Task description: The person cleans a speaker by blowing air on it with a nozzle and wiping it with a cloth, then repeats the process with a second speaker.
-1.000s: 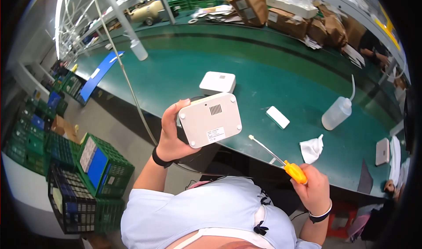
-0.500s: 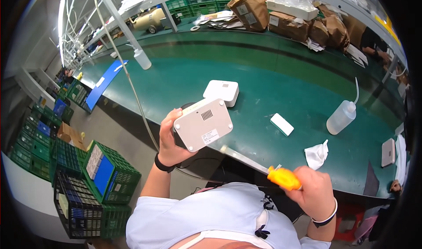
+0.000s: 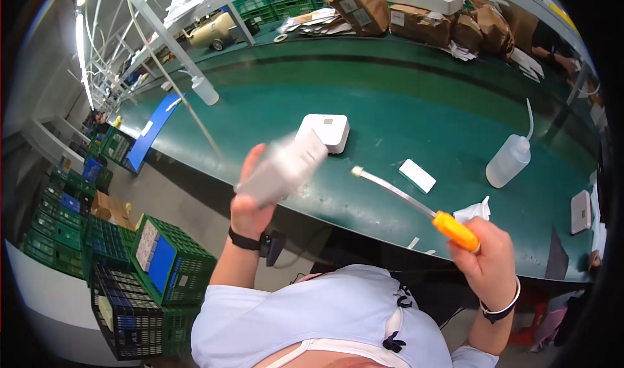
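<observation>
**Two hands up over a long green table**

Green crates (image 3: 172, 264) stand stacked on the floor at the far left, and one holds a blue box. Next to them a long green table (image 3: 390, 108) bends across the room. A small white bottle (image 3: 205, 90) stands on its left part.

Above the near edge, the left hand (image 3: 250, 202) is closed around a white box (image 3: 283, 168). This box is up in the air and looks blurry. Just behind it, a white square box (image 3: 325, 131) lies flat on the table.

Further right, a small white flat piece (image 3: 417, 176) lies on the table. The right hand (image 3: 487, 264) is closed tight on a screwdriver (image 3: 416, 202) by its orange handle. Its metal tip points up and left, toward the held box, but does not touch it.

A squeeze bottle (image 3: 508, 162) with a thin spout stands to the right. Crumpled white paper (image 3: 474, 210) lies near the right hand. Brown paper bags (image 3: 416, 17) sit along the back of the table
</observation>
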Motion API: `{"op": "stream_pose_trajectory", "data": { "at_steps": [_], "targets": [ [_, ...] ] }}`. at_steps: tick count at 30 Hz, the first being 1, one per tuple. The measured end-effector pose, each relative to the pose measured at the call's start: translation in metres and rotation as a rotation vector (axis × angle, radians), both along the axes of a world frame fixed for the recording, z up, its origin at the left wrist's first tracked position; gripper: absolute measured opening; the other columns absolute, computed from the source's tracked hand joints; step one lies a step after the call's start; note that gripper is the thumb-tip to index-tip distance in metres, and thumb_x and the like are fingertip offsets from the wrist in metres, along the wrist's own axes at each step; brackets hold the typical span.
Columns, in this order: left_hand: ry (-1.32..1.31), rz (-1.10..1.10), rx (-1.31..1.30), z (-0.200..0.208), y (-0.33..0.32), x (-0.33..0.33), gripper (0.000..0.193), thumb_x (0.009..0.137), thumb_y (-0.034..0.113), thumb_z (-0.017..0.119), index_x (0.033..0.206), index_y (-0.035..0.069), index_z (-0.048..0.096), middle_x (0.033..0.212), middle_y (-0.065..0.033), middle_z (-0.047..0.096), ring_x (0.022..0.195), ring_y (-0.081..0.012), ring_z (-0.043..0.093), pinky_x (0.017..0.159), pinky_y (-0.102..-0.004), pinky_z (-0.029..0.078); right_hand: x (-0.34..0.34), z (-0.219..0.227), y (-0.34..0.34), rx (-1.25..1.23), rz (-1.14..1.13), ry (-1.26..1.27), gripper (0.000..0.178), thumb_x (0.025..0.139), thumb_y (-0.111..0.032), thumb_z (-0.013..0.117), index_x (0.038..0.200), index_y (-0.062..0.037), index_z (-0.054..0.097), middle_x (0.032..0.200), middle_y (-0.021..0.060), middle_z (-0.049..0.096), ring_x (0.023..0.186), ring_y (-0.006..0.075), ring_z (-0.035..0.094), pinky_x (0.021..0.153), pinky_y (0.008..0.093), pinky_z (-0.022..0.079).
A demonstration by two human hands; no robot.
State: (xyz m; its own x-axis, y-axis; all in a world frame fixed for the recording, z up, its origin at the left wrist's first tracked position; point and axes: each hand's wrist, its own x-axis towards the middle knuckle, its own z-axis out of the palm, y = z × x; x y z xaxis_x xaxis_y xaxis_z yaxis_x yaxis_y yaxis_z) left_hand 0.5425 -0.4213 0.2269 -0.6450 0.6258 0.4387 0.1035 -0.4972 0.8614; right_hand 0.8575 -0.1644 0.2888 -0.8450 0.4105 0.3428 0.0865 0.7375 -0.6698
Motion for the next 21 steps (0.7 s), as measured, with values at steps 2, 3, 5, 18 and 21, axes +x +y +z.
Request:
{"op": "stream_pose_trajectory", "data": {
  "at_steps": [2,3,5,18,21],
  "targets": [
    [-0.765,-0.271,0.131,0.010,0.005,0.003,0.096,0.072,0.051,0.079,0.149,0.011,0.038,0.139,-0.0171,0.050,0.125,-0.0400,0.052,0.112,-0.0577,0.038,-0.004,0.000,0.001,-0.038,0.001,-0.006,0.021,0.079,-0.015,0.075,0.085,-0.0015,0.060,0.072,0.0121,0.058,0.061,0.0339,0.056,0.054,0.0363,0.043],
    [-0.759,-0.265,0.128,0.010,0.004,0.001,0.096,0.072,0.051,0.079,0.149,0.011,0.038,0.139,-0.0171,0.050,0.125,-0.0400,0.052,0.112,-0.0577,0.038,-0.005,0.000,0.001,-0.071,-0.003,-0.017,0.021,0.080,-0.015,0.075,0.084,-0.0014,0.059,0.071,0.0123,0.057,0.061,0.0340,0.055,0.054,0.0362,0.042],
    [-0.953,-0.428,0.173,0.004,0.005,-0.009,0.090,0.076,0.058,0.071,0.147,0.010,0.041,0.140,-0.0178,0.050,0.125,-0.0403,0.052,0.113,-0.0569,0.038,-0.007,0.001,0.001,-0.100,-0.007,-0.019,0.021,0.081,-0.015,0.074,0.084,-0.0012,0.059,0.071,0.0124,0.056,0.061,0.0340,0.054,0.054,0.0361,0.042],
    [-1.000,-0.407,0.286,0.009,0.007,0.010,0.080,0.082,0.046,0.073,0.147,0.011,0.041,0.144,-0.0152,0.048,0.135,-0.0358,0.043,0.119,-0.0576,0.030,-0.022,-0.026,-0.024,0.111,0.015,-0.064,0.024,0.079,-0.015,0.077,0.081,-0.0029,0.057,0.069,0.0146,0.056,0.060,0.0347,0.057,0.054,0.0402,0.044],
    [-0.848,-0.201,0.249,0.006,0.010,0.015,0.081,0.082,0.042,0.074,0.148,0.010,0.040,0.146,-0.0154,0.047,0.135,-0.0348,0.045,0.118,-0.0578,0.032,-0.018,-0.025,-0.028,0.073,0.046,-0.004,0.023,0.078,-0.015,0.078,0.081,-0.0032,0.059,0.070,0.0142,0.057,0.060,0.0343,0.058,0.054,0.0393,0.045]
  ]
}}
